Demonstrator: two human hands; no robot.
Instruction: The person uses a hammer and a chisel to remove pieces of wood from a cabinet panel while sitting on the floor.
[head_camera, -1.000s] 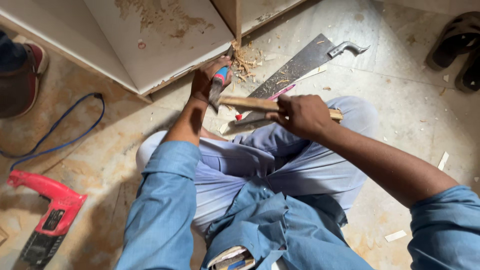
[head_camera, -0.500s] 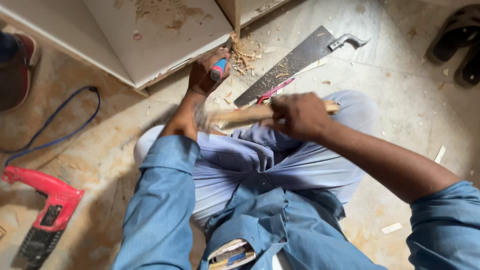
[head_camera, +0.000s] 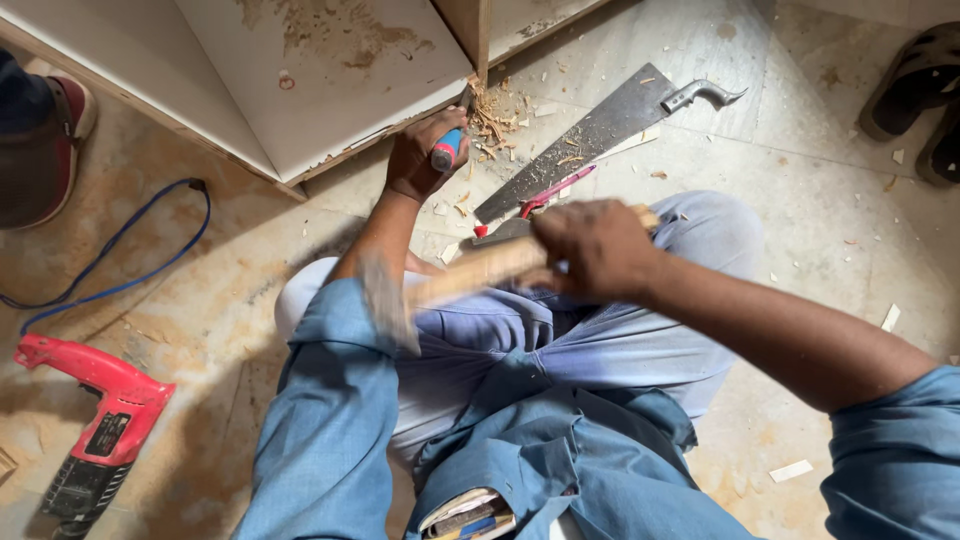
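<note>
My left hand (head_camera: 415, 165) is wrapped around a chisel with a blue and red handle (head_camera: 446, 152), its tip set against the edge of a white wooden cabinet panel (head_camera: 330, 90). Wood chips (head_camera: 495, 118) lie around that spot. A wooden-handled hammer (head_camera: 470, 272) is gripped in my right hand (head_camera: 590, 250) above my lap. It is blurred by motion, and its head (head_camera: 385, 305) is down by my left forearm, away from the chisel.
A hand saw (head_camera: 590, 135) and a pink-handled tool (head_camera: 555, 188) lie on the stone floor beyond my knees. A red power drill (head_camera: 100, 420) with a blue cable (head_camera: 130, 260) lies at the left. Another person's shoe (head_camera: 45, 150) is at the far left, sandals (head_camera: 920, 90) at top right.
The hammer has swung from near the chisel handle back and down toward my left forearm. My left hand has kept the chisel at the cabinet edge.
</note>
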